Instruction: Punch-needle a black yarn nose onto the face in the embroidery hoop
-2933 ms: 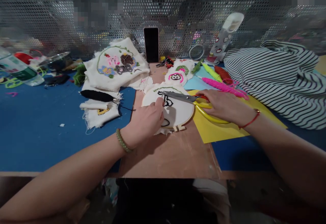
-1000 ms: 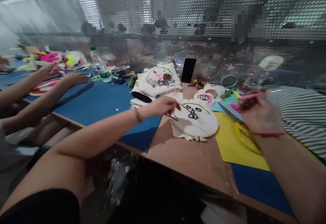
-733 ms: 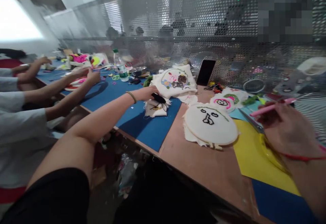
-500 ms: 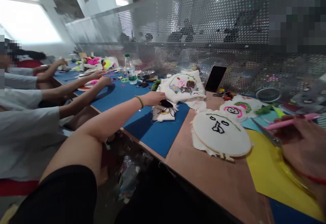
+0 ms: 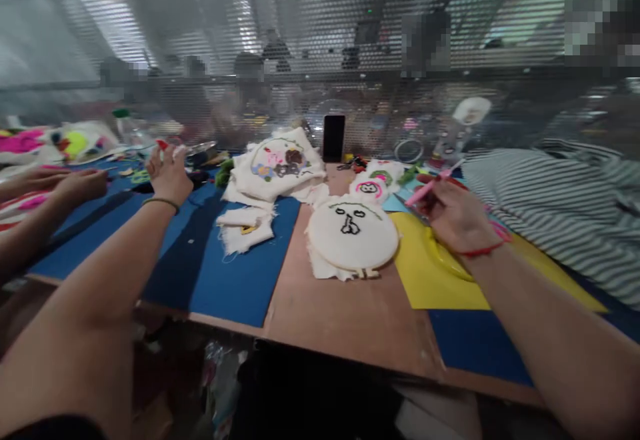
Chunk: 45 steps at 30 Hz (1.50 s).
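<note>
My left hand (image 5: 170, 177) is raised at the back of the blue mat, fingers up and apart, with no held thing visible. Dark items lie around it, too blurred to name. My right hand (image 5: 457, 213) is closed around a pink pen-like stick (image 5: 421, 194). Beneath that hand are scissors with yellow handles (image 5: 447, 259), resting over yellow paper (image 5: 417, 280). Between my hands lies an embroidery hoop (image 5: 355, 245) with white cloth stitched with a black face and a green line. A small frayed white cloth (image 5: 257, 235) with a yellow patch is on the mat.
Behind the hoop are a larger embroidered cloth (image 5: 275, 183), a dark phone (image 5: 334, 138) standing upright, and a pink-stitched piece (image 5: 357, 192). Striped fabric (image 5: 545, 193) covers the right side. Another person's hands (image 5: 83, 183) are at the far left. A perforated metal screen (image 5: 300, 100) closes the back.
The view has turned right. My left hand has left the small white cloth, and the black item on it is gone. My right hand still holds the pink stick.
</note>
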Each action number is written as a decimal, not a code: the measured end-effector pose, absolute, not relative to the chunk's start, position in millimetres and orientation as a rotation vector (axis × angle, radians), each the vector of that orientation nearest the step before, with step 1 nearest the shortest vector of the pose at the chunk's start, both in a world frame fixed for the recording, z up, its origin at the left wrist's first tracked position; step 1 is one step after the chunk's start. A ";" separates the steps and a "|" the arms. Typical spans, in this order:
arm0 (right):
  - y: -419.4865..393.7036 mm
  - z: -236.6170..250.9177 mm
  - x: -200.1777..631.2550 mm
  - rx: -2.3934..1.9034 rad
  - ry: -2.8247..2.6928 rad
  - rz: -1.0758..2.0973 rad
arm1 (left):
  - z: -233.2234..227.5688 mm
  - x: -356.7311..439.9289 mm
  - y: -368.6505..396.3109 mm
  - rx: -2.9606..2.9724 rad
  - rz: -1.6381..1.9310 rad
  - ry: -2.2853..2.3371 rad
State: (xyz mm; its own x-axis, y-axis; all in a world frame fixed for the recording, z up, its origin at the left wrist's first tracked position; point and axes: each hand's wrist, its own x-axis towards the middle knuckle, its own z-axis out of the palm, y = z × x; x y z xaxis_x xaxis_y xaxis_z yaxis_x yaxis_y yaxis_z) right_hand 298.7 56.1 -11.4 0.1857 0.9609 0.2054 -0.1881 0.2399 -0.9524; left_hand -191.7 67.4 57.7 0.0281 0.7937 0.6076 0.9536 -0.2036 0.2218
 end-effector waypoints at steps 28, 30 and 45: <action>30.8 11.8 353.7 -2.335 -2.468 0.213 | 1.1 51.6 10.1 -3.049 -2.189 -1.901; 26.9 15.0 346.9 -2.327 -2.477 0.210 | -0.5 51.0 11.0 -3.031 -2.210 -1.907; 30.8 46.8 389.5 -2.311 -2.139 0.038 | -6.5 52.6 11.9 -3.047 -2.179 -1.926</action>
